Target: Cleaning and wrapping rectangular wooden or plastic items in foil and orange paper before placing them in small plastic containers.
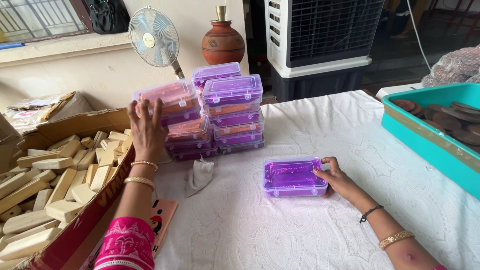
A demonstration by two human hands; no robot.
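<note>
From the head camera, a white, embossed lace-like cloth (300, 220) covers the worktop; on it lies a flat rectangular box (294, 176) of clear purple plastic, glossy, with rounded corners and a closed lid; it sits just left of the right hand's fingers. The right hand (337, 178) rests at the box's right end; its fingers (320, 171) are curled loosely and touch the lid's edge and the side, thumb at the near corner, so the hand steadies the box rather than clenching it. Beyond the left hand's fingers stands a stack of boxes (232, 112) of the same purple plastic, filled with orange-brown bars; the top left box (167, 100) is tilted slightly; the left hand (146, 131) lies spread against its front, fingers (145, 110) extended and pressing its face, thumb along the side. Left of that wrist, a cardboard carton (80, 127) holds many pale, matte, oblong bars (55, 175); a crumpled white rag (199, 174) lies between the two hands; far right of the right fingers, a teal plastic tub (430, 135) holds dark brown round discs (450, 117).
</note>
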